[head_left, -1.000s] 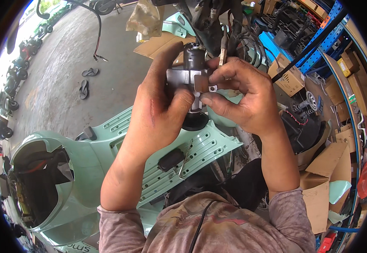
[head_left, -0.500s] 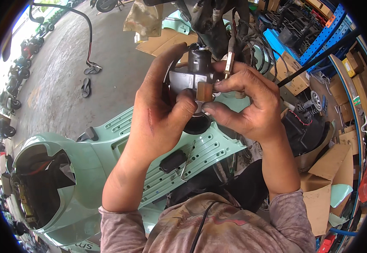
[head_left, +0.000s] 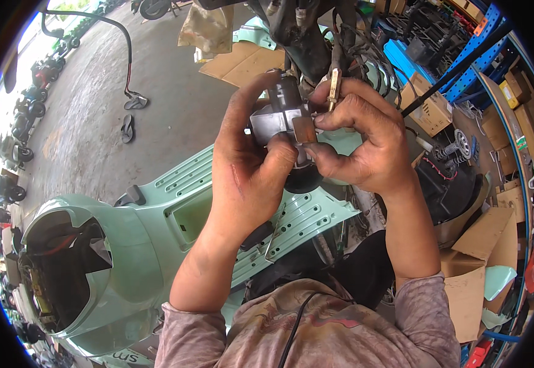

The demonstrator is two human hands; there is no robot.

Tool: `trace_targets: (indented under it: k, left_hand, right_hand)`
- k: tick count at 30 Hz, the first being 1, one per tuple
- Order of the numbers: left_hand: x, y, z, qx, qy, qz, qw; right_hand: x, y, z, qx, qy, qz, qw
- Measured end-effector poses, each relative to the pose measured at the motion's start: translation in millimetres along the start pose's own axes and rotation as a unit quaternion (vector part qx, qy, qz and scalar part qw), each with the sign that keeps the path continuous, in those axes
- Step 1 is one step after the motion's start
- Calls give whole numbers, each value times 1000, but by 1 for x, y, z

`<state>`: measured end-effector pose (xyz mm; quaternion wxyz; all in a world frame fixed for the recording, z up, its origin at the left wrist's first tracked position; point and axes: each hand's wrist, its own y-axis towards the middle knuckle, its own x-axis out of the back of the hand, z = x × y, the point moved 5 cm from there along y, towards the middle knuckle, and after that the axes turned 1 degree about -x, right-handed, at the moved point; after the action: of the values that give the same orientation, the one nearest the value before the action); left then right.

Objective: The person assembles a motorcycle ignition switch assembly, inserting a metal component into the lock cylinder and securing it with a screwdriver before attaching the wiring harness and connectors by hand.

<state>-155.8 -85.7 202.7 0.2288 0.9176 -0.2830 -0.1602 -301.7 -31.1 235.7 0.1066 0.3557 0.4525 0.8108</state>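
Both hands hold up one black-and-silver mechanical part point(head_left: 270, 124), with a black cylinder on top, a silver metal body and a dark round end below. My left hand point(head_left: 245, 162) wraps its left side, fingers behind and thumb across the front. A brown square block point(head_left: 304, 130) is on the part's front right. At that block's right edge, the thumb and index finger of my right hand point(head_left: 374, 144) are closed. A brass-coloured hose fitting point(head_left: 334, 89) hangs on a cable from above, its lower tip beside my right index finger; whether they touch, I cannot tell.
Below the hands lies a mint-green scooter body panel point(head_left: 123, 245) with a slotted floorboard. Dark vehicle parts and cables point(head_left: 307, 43) hang overhead. Cardboard boxes point(head_left: 463, 300) and a blue rack point(head_left: 475, 55) stand right. A flip-flop point(head_left: 127, 129) lies on the concrete floor point(head_left: 181, 104).
My left hand has shifted right, and the part has tilted slightly, its lower end now farther right. Both hands keep their grip on it.
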Motion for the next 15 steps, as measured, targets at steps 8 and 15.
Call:
trace_targets:
  k: [8,15]
  left_hand:
    - [-3,-4,10,6,-22,-44,999]
    - [-6,-7,14,7,-55,-76,996]
  right_hand:
    - [2,2,-8,-2,35,45,998]
    - [3,3,-17,-13,62,73,995]
